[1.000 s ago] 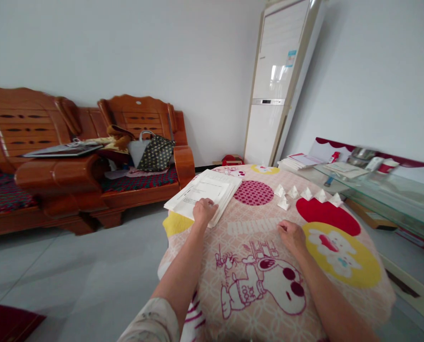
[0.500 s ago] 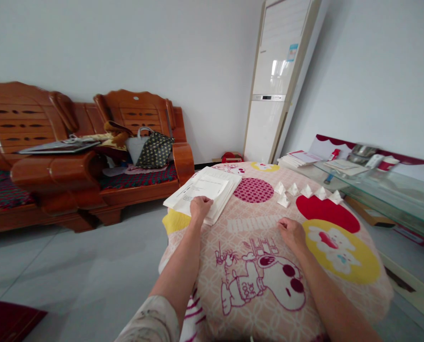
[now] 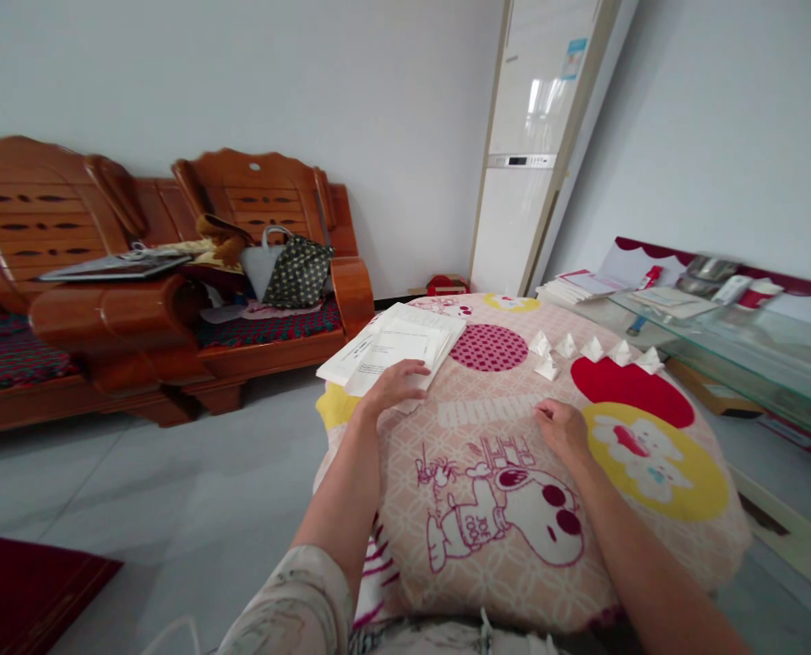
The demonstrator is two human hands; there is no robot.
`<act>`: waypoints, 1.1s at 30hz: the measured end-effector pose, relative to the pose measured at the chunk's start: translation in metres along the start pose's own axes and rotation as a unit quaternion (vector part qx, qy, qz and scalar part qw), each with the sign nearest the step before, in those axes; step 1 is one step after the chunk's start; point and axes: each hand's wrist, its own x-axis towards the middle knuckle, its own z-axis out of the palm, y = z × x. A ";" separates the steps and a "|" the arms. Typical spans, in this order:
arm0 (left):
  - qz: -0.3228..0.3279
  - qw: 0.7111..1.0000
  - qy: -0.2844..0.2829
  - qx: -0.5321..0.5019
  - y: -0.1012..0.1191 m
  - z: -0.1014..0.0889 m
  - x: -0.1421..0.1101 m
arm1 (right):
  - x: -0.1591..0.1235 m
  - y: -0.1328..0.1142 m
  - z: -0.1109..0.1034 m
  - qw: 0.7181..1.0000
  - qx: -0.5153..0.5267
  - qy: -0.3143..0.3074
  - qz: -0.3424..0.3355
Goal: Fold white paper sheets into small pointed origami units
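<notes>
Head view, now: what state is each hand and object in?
Left hand: open, fingers apart, at the paper stack's near edge
Right hand: fingers curled shut, over the cloth; contents not visible
Stack of white printed paper sheets: flat, edges uneven
Six small white folded paper shapes: folded, standing
Pink patterned cloth: spread out
Tall white glossy cabinet unit: upright

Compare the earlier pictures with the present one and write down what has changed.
The left hand has opened from its curled pose, fingers now spread at the near edge of the papers. The right hand stayed curled at the tablecloth; the six small folded paper pyramids kept their places.
</notes>
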 end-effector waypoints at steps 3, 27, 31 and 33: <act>0.060 0.993 -0.071 0.069 -0.005 -0.004 -0.006 | 0.000 0.000 0.000 1.000 0.002 0.005 0.001; 0.032 0.970 0.234 0.054 0.053 0.025 0.001 | -0.001 -0.007 -0.001 0.998 0.056 0.034 -0.004; 0.118 0.981 0.082 0.131 0.090 0.067 -0.013 | -0.005 -0.018 0.002 0.986 0.122 0.060 -0.095; 0.150 0.978 0.040 0.143 0.098 0.084 -0.018 | -0.006 -0.025 0.005 0.978 0.146 0.050 -0.143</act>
